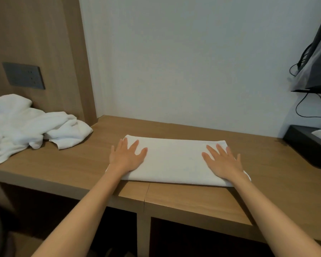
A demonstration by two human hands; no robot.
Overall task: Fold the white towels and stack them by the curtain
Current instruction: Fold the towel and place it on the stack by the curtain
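both hands lie flat with fingers spread, gripping nothing: the left hand (127, 156) presses one end of the folded towel (174, 160) on the desk (193, 197), the right hand (224, 162) the other. well beyond the left hand sits a heap of unfolded towels (26, 125).

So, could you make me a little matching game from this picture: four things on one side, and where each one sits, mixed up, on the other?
Things:
1 folded towel
2 crumpled towels
3 tissue box
4 socket panel

Places:
A on the wooden wall
B right side of the desk
C left end of the desk
D middle of the desk, lying flat

Pairs: 1-D; 2-C; 3-B; 4-A
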